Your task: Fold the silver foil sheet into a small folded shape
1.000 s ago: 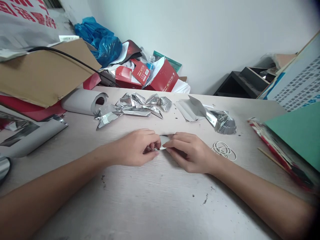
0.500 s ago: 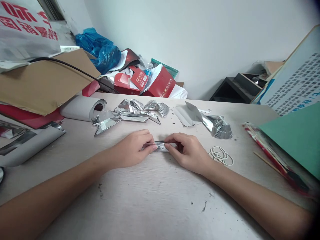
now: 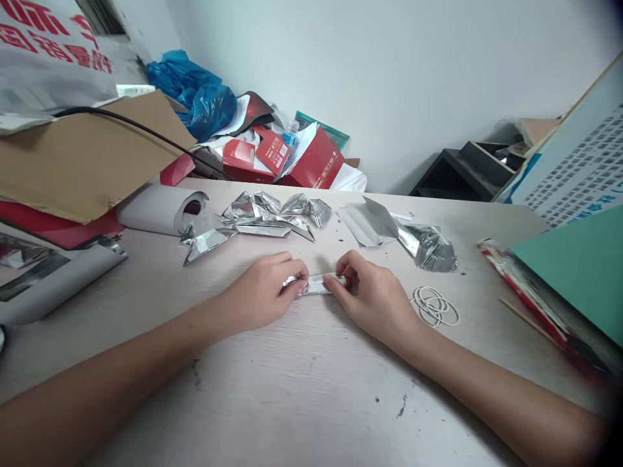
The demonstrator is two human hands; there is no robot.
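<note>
Over the pale tabletop (image 3: 272, 395), left hand (image 3: 260, 290), right hand (image 3: 374, 297) angled inward, fingers (image 3: 296, 266) of both pinching a silver strip (image 3: 316, 285)

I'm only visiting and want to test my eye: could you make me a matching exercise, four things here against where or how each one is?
Things:
1. silver strip
2. pale loops
3. blue plastic bag
4. green sheet

Places and states:
A. tangled on the table, close by the right hand
B. cut off by the picture's right edge
C. held between the left hand and the right hand
D. crumpled at the upper left, near the wall

Right pairs: 1-C, 2-A, 3-D, 4-B
</note>
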